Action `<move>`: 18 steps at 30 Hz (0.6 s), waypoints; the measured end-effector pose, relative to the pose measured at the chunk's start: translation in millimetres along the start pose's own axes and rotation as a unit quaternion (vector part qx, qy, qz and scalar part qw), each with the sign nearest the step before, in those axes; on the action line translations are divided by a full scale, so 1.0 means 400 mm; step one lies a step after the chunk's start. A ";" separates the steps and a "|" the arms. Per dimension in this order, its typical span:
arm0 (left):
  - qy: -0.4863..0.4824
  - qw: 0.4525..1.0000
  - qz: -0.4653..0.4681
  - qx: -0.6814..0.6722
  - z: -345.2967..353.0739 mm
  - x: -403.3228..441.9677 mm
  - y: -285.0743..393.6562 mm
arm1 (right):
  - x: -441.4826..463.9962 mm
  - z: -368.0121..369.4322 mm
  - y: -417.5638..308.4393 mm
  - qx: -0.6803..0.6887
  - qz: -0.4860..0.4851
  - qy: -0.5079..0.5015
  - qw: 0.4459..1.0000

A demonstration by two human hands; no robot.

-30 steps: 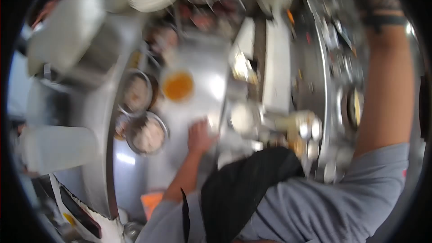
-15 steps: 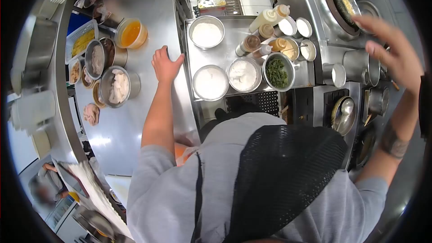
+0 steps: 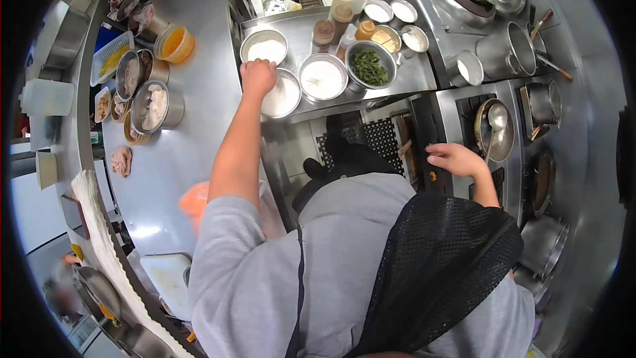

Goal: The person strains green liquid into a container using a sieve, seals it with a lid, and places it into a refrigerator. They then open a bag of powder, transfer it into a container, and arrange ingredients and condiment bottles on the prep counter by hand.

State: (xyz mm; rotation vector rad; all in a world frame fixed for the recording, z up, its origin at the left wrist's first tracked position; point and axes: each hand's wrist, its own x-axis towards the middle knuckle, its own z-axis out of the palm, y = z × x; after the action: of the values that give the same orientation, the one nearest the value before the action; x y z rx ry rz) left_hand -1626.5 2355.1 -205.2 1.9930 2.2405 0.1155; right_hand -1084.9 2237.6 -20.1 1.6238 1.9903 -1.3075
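My left hand is at the near left edge of a steel bowl of white powder, fingers bent and bunched; whether they grip anything is hidden. Just below it is a second bowl of white powder. A third white-filled bowl and a bowl of chopped greens stand to the right on the steel counter. My right hand hangs in the air left of the stove, fingers loosely apart and holding nothing. Beyond it a pan with a ladle rests on a burner.
Squeeze bottles stand behind the bowls. On the left table are a tub of orange liquid, a bowl of pale meat and an orange bag. A pot sits at right. Another person's hand shows at lower left.
My left hand has moved from above the left table to the powder bowl. My right hand has dropped down and left from near the upper right pans. The view has shifted.
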 end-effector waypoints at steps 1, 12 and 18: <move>0.084 0.996 -0.002 -0.037 0.012 -0.019 0.015 | 0.027 0.028 0.016 0.018 -0.029 -0.006 0.999; -0.080 0.981 -0.034 -0.176 0.063 -0.286 0.397 | 0.497 0.066 -0.051 0.573 0.010 0.030 0.819; -0.076 0.978 -0.107 -0.160 0.043 -0.289 0.448 | 0.647 0.041 -0.050 0.650 0.033 0.036 0.758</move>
State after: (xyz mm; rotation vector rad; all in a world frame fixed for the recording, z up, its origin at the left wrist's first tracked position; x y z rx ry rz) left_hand -1435.1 2261.1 -189.1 1.5376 2.1617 0.2707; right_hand -1196.4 2393.5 -196.0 2.1013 0.8177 -2.9308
